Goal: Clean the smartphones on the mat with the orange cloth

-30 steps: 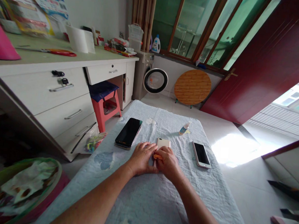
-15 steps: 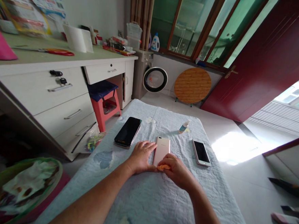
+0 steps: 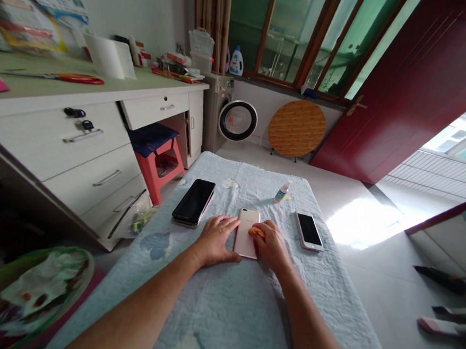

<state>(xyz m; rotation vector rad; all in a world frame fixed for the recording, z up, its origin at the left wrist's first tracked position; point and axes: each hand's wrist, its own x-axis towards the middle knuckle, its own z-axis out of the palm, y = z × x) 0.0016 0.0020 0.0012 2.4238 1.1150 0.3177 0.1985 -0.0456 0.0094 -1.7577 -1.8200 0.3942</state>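
A pale pink smartphone [image 3: 245, 245] lies back side up on the light blue cloth covering the table. My left hand [image 3: 217, 240] rests at its left edge, fingers spread and the thumb by its lower corner. An orange cloth [image 3: 256, 232] is pinched in my right hand [image 3: 271, 242], pressed on the right part of the phone's back. To the left lies a black smartphone [image 3: 194, 201], screen up, seemingly on top of another flat thing. A white smartphone [image 3: 309, 231] with a dark screen is at the right. Behind stands a small spray bottle [image 3: 282, 192].
The cloth-covered table [image 3: 223, 312] spans the middle. A waste bin [image 3: 86, 270] with tissues stands at lower left, beside a white desk [image 3: 91, 154]. A red stool [image 3: 156, 177], a washing machine [image 3: 218, 94] with its door open and a round wooden tabletop [image 3: 297, 128] are further back.
My right hand has slid the orange cloth from the phone's lower end up to the middle of its back. The left hand stays at the phone's left edge. The view has shifted slightly.
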